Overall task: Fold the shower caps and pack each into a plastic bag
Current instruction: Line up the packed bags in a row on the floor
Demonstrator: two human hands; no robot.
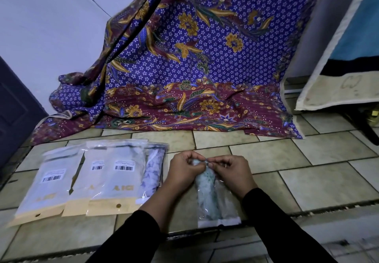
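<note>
Pinching: left hand (185, 167) and right hand (231, 170) both grip the far mouth of the plastic bag (227, 207), tight.
Shower cap (207, 193): rolled inside, flat on the floor (307, 160), long axis pointing straight away from the person.

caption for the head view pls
Left hand and right hand pinch the far end of a bagged shower cap.

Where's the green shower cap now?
In the head view, the green shower cap lies inside the clear plastic bag, right of the packed bags; the left hand and right hand pinch the bag's far end.
</note>
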